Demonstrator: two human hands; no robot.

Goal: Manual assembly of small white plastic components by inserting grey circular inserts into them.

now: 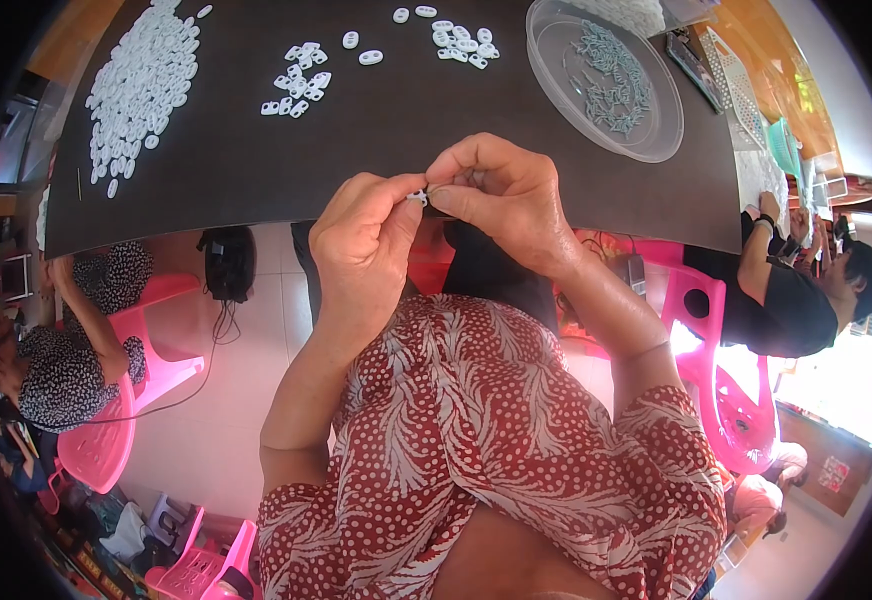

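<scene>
Just off the near edge of the dark table (246, 170), my two hands meet fingertip to fingertip. My left hand (361, 240) is closed in a pinch on a small white plastic piece (417, 197). Thumb and forefinger of my right hand (506, 200) are pressed together at the piece's right end. Something small and dark shows there, too small to name. Ahead lie a loose cluster of white pieces (301, 80) with dark openings and another group of oval white pieces (464, 43). Two single oval pieces (370, 57) rest between these groups.
A large heap of white oval pieces (146, 85) covers the table's far left. At far right stands a round clear plastic tub (656, 140) holding many small grey-green pins or screws (611, 75). People sit on pink chairs at left (101, 440) and right (701, 310).
</scene>
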